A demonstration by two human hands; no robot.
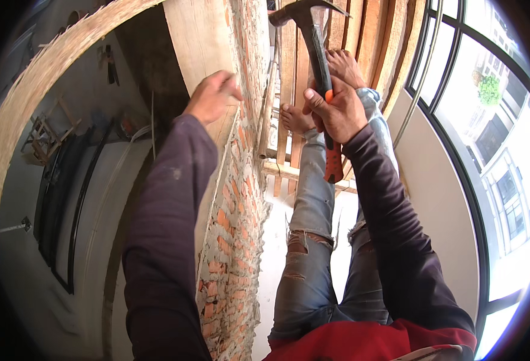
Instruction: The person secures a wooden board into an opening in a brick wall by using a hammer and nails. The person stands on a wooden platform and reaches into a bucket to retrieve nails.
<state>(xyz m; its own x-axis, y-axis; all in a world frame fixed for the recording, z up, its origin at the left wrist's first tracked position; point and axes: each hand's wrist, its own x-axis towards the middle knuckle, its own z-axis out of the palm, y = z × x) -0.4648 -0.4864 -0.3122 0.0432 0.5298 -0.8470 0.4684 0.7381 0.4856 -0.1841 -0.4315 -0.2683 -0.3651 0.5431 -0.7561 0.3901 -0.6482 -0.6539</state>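
A claw hammer (320, 57) with a dark shaft and an orange-and-black grip is in my right hand (342, 111). My fingers wrap its handle midway, the metal head raised at the far end and the butt pointing toward me. My left hand (212, 96) is over a pale wooden board (200, 39) that runs along a rough brick wall (232, 240). Its fingers are curled in and slightly blurred, so I cannot make out what they hold, if anything.
My bare feet stand on spaced wooden planks (370, 48), with gaps between them. At the right, a black-framed window (457, 36) rises above a white wall (439, 174). A rough-edged timber (30, 78) crosses the upper left; far below lie dark frames (66, 198) on a floor.
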